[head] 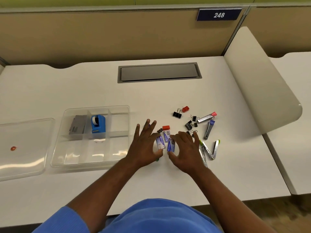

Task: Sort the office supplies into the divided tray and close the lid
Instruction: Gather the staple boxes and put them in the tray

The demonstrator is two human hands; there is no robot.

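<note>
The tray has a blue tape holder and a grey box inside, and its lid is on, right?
No: the head view shows the lid lying on the table left of the tray. The tape holder and grey box are inside.

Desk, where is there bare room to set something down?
Bare desk lies between the cable hatch and the divided tray, and along the near edge right of the right hand. Crowded: the clips and staplers beside that hand.
</note>
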